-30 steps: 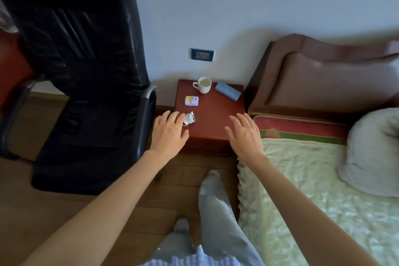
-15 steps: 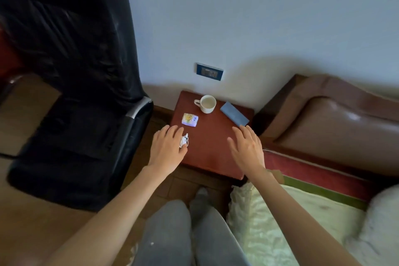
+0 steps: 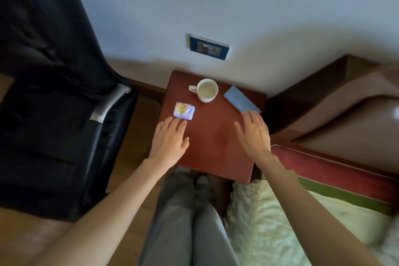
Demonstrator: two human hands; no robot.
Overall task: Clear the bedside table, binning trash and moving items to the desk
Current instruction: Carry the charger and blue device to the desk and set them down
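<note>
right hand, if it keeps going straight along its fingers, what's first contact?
Likely the blue flat case: the right hand points up-left and its fingertips already overlap the case's near corner. Height above the bedside table is unclear, so contact is uncertain.

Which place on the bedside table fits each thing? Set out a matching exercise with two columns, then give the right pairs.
Things:
1. white cup
2. blue case
3. small colourful packet
4. left hand

Places:
A. at the back right, by the right hand's fingertips
B. near the front left edge, palm down
C. at the back, handle pointing left
D. just beyond the left hand's fingertips

Pairs: 1-C, 2-A, 3-D, 4-B
</note>
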